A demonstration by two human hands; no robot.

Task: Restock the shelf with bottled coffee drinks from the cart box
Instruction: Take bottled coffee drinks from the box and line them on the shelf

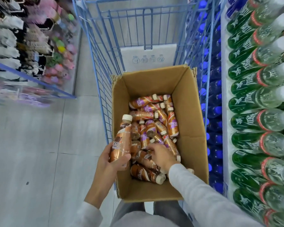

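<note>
An open cardboard box (pixel 190 115) sits in a blue wire cart (pixel 98 66). Several brown and purple coffee bottles (pixel 154 122) lie jumbled in its bottom. My left hand (pixel 108 159) holds one brown coffee bottle (pixel 121 141) upright at the box's left wall, white cap up. My right hand (pixel 161 156) reaches down into the box, fingers curled around another brown bottle (pixel 145 159) lying in the pile. It rests on top of other bottles.
The shelf on the right carries rows of green and clear bottles (pixel 259 102) with blue-capped bottles (pixel 215 89) beside the cart. A rack of hanging goods (pixel 23 46) stands across the grey tiled aisle on the left. A white carton (pixel 147 58) lies further back in the cart.
</note>
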